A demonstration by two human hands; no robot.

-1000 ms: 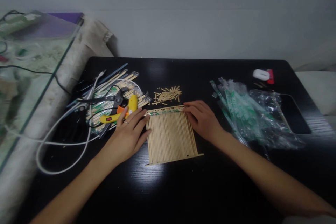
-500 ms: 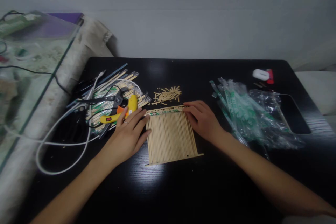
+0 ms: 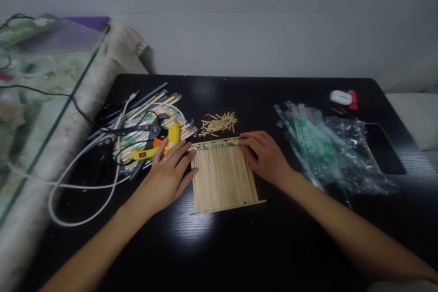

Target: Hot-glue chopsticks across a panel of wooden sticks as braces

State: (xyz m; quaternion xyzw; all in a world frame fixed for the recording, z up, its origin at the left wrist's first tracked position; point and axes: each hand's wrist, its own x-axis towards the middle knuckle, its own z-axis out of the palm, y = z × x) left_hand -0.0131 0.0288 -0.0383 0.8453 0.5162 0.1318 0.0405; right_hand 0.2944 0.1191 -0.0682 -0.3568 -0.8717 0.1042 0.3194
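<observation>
A flat panel of thin wooden sticks (image 3: 224,180) lies on the black table, its sticks side by side. One crosspiece runs along its near edge and sticks out at the right. Across its far edge lies a narrow strip with green print (image 3: 217,145), which looks like a chopstick wrapper. My left hand (image 3: 167,171), with a ring on one finger, grips the panel's far left corner, fingertips at the strip's left end and thumb on the side. My right hand (image 3: 265,155) has bent fingers closed on the far right corner. Both sets of fingertips are partly hidden.
Short cut stick pieces (image 3: 221,123) lie behind the panel. To the left are a yellow glue gun (image 3: 173,134), black-handled cutters (image 3: 155,127), wrapped chopsticks (image 3: 132,121) and a looping white cable (image 3: 82,187). Empty plastic wrappers (image 3: 315,146), a phone (image 3: 385,150) and a white case (image 3: 340,97) lie right.
</observation>
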